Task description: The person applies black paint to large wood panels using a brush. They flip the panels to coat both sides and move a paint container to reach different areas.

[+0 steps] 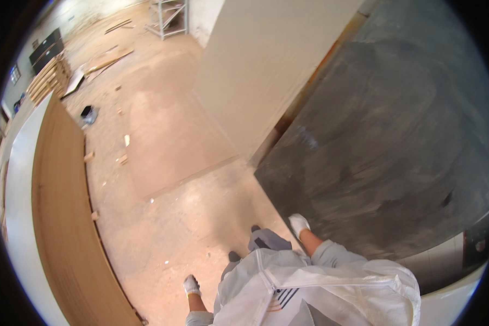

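Note:
My left hand [191,285], in a white and dark glove, hangs low beside my left leg over the dusty floor. No object shows in it, and its fingers are too small and blurred to read. My right hand [299,223], in a white glove, is farther forward, at the left edge of a large dark grey panel [375,157]. Whether it touches or grips that edge I cannot tell. Just beyond stands a tall cream board [266,70], with a brownish strip [309,89] between it and the dark panel. My shoes point toward the boards.
On the left, a long wood-faced panel [65,212] with a pale top curves along the floor [163,233]. Small wood blocks [89,157] and a dark-topped bucket [88,113] lie beyond. Stacked timber [50,80] and a metal rack [168,19] are at the back.

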A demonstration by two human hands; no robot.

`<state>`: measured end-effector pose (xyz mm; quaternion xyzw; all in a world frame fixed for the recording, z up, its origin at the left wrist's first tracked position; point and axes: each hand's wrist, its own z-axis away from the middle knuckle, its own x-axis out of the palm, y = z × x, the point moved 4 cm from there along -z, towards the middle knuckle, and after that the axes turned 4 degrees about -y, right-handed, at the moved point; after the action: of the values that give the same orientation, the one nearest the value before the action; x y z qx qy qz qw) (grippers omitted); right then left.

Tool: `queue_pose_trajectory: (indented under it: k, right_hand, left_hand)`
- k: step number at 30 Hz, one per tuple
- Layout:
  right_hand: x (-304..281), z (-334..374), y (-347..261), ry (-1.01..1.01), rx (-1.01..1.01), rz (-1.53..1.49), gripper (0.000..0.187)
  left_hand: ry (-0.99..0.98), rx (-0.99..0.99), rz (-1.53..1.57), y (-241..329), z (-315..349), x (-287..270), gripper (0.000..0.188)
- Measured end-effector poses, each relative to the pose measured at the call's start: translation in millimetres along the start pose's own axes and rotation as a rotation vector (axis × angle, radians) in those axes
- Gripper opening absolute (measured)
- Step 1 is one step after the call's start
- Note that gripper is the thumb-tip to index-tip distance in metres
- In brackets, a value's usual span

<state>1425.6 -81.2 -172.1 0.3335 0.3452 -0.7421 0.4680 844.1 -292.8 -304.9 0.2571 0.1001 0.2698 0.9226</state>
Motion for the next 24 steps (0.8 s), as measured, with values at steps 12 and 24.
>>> queue_pose_trajectory:
  k: [12, 24]
  right_hand:
    - [56, -89, -253, -0.507, -0.195, -0.516, 0.034]
    - [209, -174, -589, -0.695, -0.059, -0.434, 0.03]
  left_hand:
    - [0.423, -0.213, 0.36, -92, 101, -133, 0.021]
    - [0.542, -0.308, -0.838, -61, 121, -193, 0.029]
